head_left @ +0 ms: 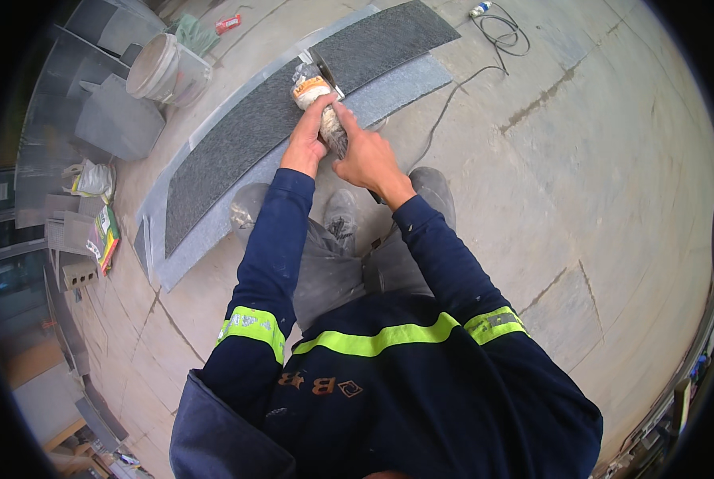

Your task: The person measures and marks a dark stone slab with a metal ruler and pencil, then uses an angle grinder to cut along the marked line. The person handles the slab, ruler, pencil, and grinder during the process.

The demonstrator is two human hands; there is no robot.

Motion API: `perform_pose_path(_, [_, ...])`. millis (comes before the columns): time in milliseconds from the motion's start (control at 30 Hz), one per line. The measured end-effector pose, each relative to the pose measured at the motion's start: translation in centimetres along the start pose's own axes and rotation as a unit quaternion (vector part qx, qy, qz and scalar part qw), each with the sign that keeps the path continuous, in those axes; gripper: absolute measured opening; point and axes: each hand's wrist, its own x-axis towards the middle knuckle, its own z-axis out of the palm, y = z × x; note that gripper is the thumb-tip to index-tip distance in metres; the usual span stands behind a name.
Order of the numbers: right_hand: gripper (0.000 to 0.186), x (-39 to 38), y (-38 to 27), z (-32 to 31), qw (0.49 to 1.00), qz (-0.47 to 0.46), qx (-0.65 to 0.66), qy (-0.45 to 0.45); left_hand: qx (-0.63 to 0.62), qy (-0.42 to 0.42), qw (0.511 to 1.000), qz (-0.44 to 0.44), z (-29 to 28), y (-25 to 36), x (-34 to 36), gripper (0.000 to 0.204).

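My left hand (307, 137) and my right hand (371, 160) are both closed around the body of a dusty angle grinder (313, 92) with a white and orange wrap. The grinder's thin disc (325, 72) stands edge-on over a long dark grey stone slab (241, 148). I cannot tell whether the disc touches the stone. The slab has a rough top and lies on a lighter grey slab (397, 89) that sticks out along its near side. Both lie on the floor just beyond my feet, and the palms hide part of the grinder's body.
A grey cable (452, 100) runs along the floor to a coil and a blue-white plug (480, 9). At left stand a dusty white bucket (183, 76), grey panels (121, 120), bags (104, 238) and a hollow block (80, 275). Cracked concrete (580, 184) spreads right.
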Motion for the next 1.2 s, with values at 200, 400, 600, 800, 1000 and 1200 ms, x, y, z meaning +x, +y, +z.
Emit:
perform_pose_path(200, [0.115,-3.4,0.8,-0.6,1.000,0.007,0.002,-0.004,0.020,-0.007,0.999,0.037,1.0,-2.7,-3.2,0.041])
perform_pose_path(400, [0.115,-5.3,1.1,-1.0,1.000,0.017,0.012,-0.009,0.022,-0.023,0.999,0.034,1.8,-3.7,-5.0,0.038])
perform_pose_path(600, [0.115,-6.3,1.3,-1.3,1.000,0.024,0.006,-0.013,0.024,-0.017,0.999,0.040,2.0,-4.6,-5.8,0.039])
perform_pose_path(800, [0.117,-5.1,1.2,-1.2,0.999,0.030,-0.004,-0.024,0.012,-0.022,0.999,0.032,1.4,-4.0,-4.3,0.044])
perform_pose_path(1000, [0.119,-2.7,0.9,-0.5,0.999,0.018,-0.010,-0.027,0.015,-0.002,1.000,0.005,0.4,-2.4,-2.1,0.048])
perform_pose_path(1200, [0.117,-0.7,0.3,-0.1,1.000,-0.001,-0.011,-0.008,0.002,-0.013,1.000,-0.017,-0.5,-0.6,0.0,0.050])
